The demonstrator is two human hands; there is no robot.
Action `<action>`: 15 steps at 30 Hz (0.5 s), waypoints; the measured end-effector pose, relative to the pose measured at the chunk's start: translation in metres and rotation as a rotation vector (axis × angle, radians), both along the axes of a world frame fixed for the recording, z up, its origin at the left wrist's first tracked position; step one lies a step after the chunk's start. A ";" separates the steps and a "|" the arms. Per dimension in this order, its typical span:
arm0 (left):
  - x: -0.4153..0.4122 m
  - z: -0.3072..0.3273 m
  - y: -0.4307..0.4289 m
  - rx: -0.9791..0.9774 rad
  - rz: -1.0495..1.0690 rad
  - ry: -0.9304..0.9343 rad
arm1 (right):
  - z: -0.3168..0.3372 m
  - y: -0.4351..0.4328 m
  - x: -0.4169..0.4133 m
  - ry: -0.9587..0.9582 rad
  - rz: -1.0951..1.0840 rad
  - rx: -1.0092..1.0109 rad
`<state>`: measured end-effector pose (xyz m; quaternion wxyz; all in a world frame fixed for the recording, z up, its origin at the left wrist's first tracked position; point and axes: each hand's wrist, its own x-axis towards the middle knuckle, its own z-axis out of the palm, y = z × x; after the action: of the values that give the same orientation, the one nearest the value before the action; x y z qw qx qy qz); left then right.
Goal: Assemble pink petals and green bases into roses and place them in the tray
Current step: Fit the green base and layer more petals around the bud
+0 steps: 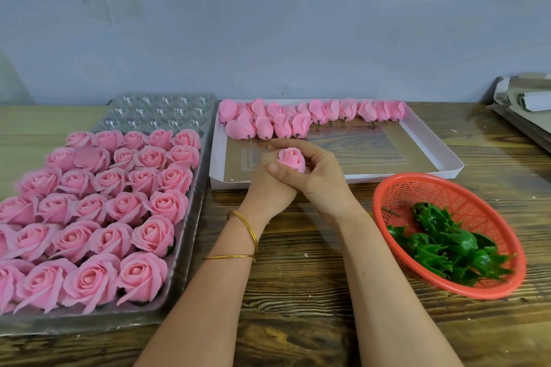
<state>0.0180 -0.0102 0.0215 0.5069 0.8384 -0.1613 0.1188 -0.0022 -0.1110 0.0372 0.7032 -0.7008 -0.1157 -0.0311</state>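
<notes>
Rosebud [291,159], pale pink with a tightly furled centre, sits over the middle of the bench [298,283]; left hand [265,185] and right hand [323,179] curl round it, fingers overlapping; finished roses [119,202] fill the clear tray [158,112] at the left edge; green bases [447,244] lie in a red basket [447,188] toward the right edge.

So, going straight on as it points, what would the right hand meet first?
The right hand would probably press first into the left hand, already touching it round the pink rose.
</notes>
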 end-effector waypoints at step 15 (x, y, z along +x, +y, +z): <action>-0.001 -0.002 -0.004 -0.075 -0.013 -0.031 | -0.004 0.005 0.004 -0.157 -0.085 0.002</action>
<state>0.0173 -0.0146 0.0194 0.5362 0.8158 -0.1697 0.1344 0.0020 -0.1058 0.0330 0.6909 -0.6997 -0.1406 -0.1157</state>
